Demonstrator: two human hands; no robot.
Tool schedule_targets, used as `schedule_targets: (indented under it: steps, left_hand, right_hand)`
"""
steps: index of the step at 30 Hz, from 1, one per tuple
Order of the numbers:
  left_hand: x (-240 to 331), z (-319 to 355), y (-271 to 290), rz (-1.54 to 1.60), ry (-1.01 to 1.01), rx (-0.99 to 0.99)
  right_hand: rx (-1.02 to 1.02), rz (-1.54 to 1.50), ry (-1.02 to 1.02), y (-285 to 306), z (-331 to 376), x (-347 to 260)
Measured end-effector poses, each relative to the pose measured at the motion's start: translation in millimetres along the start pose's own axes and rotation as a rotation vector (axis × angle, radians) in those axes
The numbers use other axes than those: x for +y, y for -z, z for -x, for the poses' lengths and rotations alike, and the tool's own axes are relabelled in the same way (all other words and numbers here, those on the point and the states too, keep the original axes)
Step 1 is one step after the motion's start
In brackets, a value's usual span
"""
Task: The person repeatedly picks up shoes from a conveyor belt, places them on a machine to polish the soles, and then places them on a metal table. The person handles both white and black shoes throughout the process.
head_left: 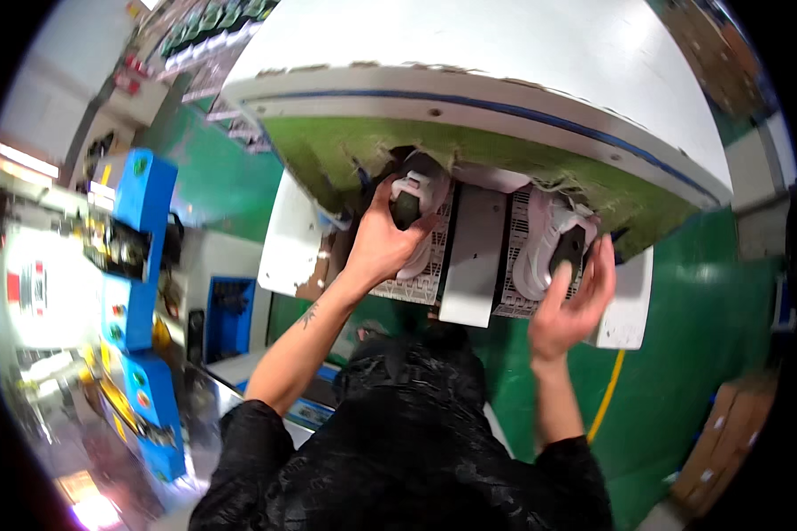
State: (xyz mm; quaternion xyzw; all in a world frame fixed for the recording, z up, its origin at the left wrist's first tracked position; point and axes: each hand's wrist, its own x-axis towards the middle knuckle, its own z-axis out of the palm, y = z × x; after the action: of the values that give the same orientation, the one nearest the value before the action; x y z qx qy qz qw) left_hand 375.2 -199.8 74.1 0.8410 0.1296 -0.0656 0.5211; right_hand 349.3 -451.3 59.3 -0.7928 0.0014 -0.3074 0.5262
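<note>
Two pale shoes stand side by side on light slatted conveyor belts, partly under a green curtain with torn slits. The left shoe has a dark green last in its opening. My left hand is closed round that shoe's collar and last, thumb on the near side. At the right shoe, which also has a dark last, my right hand is beside the near right side. Its fingers are apart, and the thumb tip meets or nearly meets the last. The curtain partly covers the shoes' far ends.
The curtain hangs from a white machine housing with a chipped edge. A grey-white divider separates the left belt from the right belt. Blue equipment stands at left, shoe racks far left, cardboard boxes at right.
</note>
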Motion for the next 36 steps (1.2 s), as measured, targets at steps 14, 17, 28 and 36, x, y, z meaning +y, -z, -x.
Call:
schedule_targets:
  steps: [14, 17, 28, 36]
  left_hand:
    - [-255, 380, 76, -0.141, 0.181, 0.543]
    - [-339, 456, 61, 0.043, 0.423, 1.113]
    - [-477, 756, -161, -0.138, 2.189, 2.338]
    - [-473, 783, -136, -0.092, 2.237, 2.344]
  right_hand:
    - [-1.848, -0.446, -0.183, -143, 250, -198]
    - [-1.863, -0.427, 0.089, -183, 320, -220]
    - [-2.977, -0.209, 1.619, -84, 770, -511]
    - [-2.332, -1.134, 2.731, 192, 1036, -388]
